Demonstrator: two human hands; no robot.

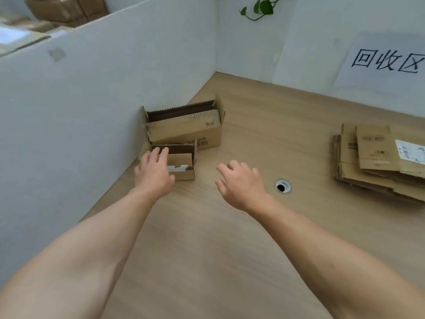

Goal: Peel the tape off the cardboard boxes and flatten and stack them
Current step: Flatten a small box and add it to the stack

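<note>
Your left hand (154, 173) hides the left end of the small box (182, 161) — gripping or resting, you cannot tell — while your right hand (241, 183) hovers spread, right of it.

Left hand (154, 174), right hand (242, 183): outstretched, palms down, loosely spread.

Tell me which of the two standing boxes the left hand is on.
The small box, the nearer one with the white slip inside. The left hand touches its left end; the large box behind it, against the white partition, is untouched.
</note>
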